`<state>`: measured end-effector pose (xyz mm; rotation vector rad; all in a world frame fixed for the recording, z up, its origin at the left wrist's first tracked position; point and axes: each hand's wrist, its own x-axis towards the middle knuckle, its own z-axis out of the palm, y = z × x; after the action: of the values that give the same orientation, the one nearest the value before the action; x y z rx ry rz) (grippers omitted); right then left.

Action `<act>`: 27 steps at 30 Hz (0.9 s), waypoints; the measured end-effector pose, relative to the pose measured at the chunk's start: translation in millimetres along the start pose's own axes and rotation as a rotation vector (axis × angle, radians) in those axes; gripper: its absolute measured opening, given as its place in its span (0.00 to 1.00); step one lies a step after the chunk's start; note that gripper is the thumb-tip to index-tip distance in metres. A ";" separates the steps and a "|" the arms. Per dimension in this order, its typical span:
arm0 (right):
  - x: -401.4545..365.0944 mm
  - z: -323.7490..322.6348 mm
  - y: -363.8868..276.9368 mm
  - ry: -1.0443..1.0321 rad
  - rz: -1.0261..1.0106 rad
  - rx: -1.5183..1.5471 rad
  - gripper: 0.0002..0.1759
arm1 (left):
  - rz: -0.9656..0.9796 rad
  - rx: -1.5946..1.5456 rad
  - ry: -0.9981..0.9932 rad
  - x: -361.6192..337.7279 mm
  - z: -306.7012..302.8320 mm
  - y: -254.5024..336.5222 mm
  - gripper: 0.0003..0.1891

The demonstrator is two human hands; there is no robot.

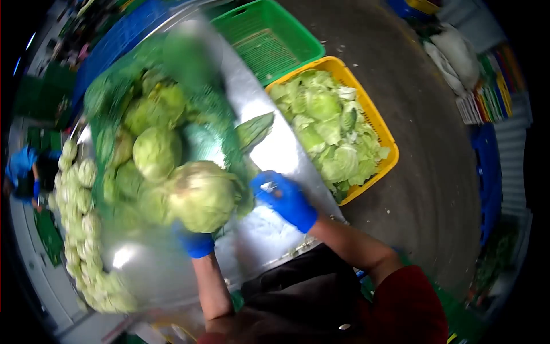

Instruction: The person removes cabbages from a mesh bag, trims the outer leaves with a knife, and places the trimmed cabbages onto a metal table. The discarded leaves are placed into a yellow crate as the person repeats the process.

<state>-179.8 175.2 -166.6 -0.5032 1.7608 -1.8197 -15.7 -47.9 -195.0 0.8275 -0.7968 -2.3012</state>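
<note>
My left hand point(195, 241), in a blue glove, grips a large pale green cabbage point(201, 198) from below, over the metal table. The cabbage shows a brownish patch on its top. Just right of it, my right hand point(285, 200), also gloved in blue, is closed with a small shiny bit showing at its fingers; I cannot tell what it holds. Behind the held cabbage lies a green mesh bag point(220, 109) with several cabbages, one of them a round head point(156, 153). A loose green leaf point(254, 131) rests on the metal table point(279, 150).
At the table's right side stands a yellow crate point(385, 137) heaped with cabbage leaves point(329, 129). A green crate point(303, 37) sits beyond it. Pale cabbages point(80, 229) line the table's left edge. A person in blue point(23, 166) works farther left.
</note>
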 end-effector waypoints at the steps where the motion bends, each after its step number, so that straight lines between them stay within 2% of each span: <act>1: -13.5 -16.8 -11.5 -0.002 0.140 -0.151 0.15 | -0.031 0.185 0.051 -22.5 7.9 1.7 0.36; 2: -29.3 -25.5 12.5 0.139 -0.071 -0.416 0.14 | -0.075 0.367 0.093 -41.9 25.5 -4.3 0.37; 4: -60.8 -40.9 22.4 0.152 -0.016 -0.518 0.12 | -0.052 0.475 -0.193 -70.3 59.3 -12.7 0.39; 6: -89.5 -41.6 14.8 0.124 0.049 -0.458 0.13 | -0.188 0.641 -0.084 -84.6 63.2 -45.6 0.45; 8: -115.8 -44.5 19.1 0.061 0.006 -0.573 0.12 | 0.048 0.923 -0.113 -95.1 46.2 -90.4 0.49; 10: -130.4 -49.2 18.7 0.014 -0.021 -0.624 0.11 | 0.134 1.184 -0.173 -101.6 56.9 -97.3 0.51; 11: -136.2 -51.5 16.4 -0.017 -0.023 -0.614 0.10 | 0.219 1.200 -0.162 -104.0 61.0 -105.4 0.50; 14: -139.5 -55.9 12.4 -0.029 -0.028 -0.627 0.07 | 0.312 1.265 -0.210 -102.2 75.2 -111.5 0.49; 19: -146.9 -65.4 -0.3 -0.116 0.075 -0.658 0.06 | 0.232 1.146 -0.175 -97.4 77.3 -115.2 0.48; 22: -151.1 -69.0 -9.2 -0.189 -0.033 -0.743 0.04 | 0.245 1.192 -0.177 -98.7 80.2 -114.4 0.47; 25: -145.6 -65.9 -11.8 -0.091 0.010 -0.670 0.08 | 0.239 1.244 -0.167 -99.0 82.8 -114.3 0.48; 27: -134.9 -67.5 7.6 -0.144 0.067 -0.693 0.09 | 0.297 1.306 -0.172 -103.1 91.6 -114.7 0.48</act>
<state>-115.5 311.8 -164.3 -0.7982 2.2464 -1.0558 -46.8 128.0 -178.1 0.8771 -2.3747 -1.3869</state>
